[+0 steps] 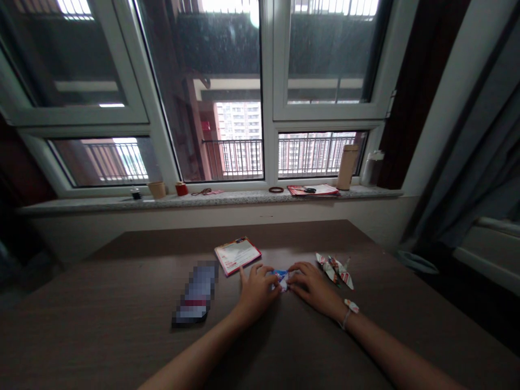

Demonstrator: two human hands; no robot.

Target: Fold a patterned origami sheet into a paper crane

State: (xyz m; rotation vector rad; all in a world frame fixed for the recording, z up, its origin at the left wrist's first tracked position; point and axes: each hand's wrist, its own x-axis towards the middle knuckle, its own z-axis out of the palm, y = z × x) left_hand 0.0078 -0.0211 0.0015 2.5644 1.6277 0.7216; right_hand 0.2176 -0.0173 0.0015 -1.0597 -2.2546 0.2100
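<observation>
Between my hands on the dark table lies a small folded piece of paper, blue and white with some print. My left hand grips its left side with bent fingers, the thumb hidden in part. On the opposite side my right hand holds the same paper by its edge. A wristband with a pale ornament sits on my right wrist. Just right of that hand lie several folded printed paper pieces. Beyond my left hand is a stack of printed paper sheets.
A blurred-out flat object, perhaps a phone, lies left of my left hand. Along the windowsill stand a paper cup, a red spool, scissors, more papers, a tan bottle and a clear bottle.
</observation>
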